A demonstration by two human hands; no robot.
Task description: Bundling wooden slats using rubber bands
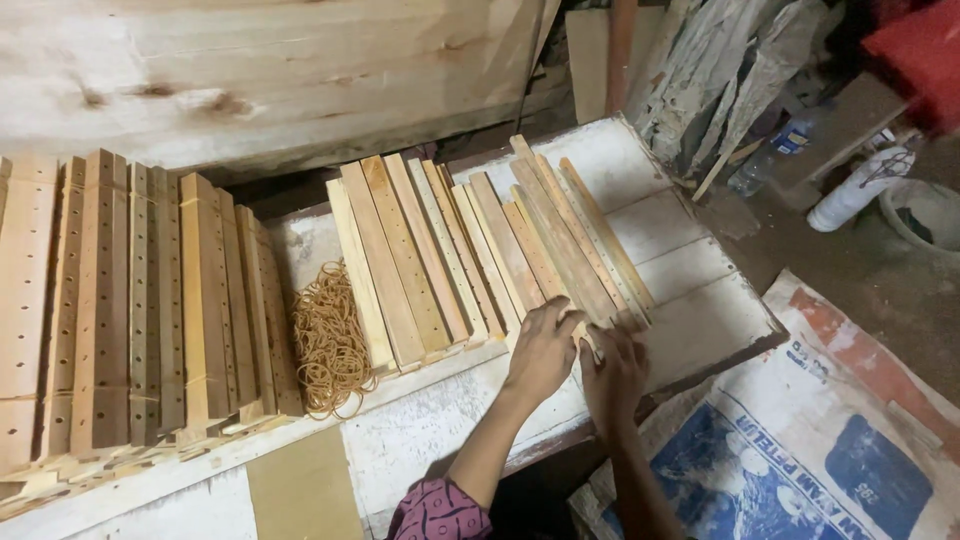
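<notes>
My left hand (541, 350) and my right hand (614, 372) meet at the near ends of a row of long thin wooden slats (560, 235) lying on a white-painted table (690, 270). Both hands close around the near end of a few slats at the right of the row. More slats (400, 255) lie side by side to the left of my hands. A heap of tan rubber bands (328, 340) lies left of them.
Bundles of drilled wooden strips (110, 300) stand at the left of the table. A big pale plank (260, 70) leans behind. On the floor at right lie a printed sack (800, 440), a white bottle (858, 188) and a basin (925, 212).
</notes>
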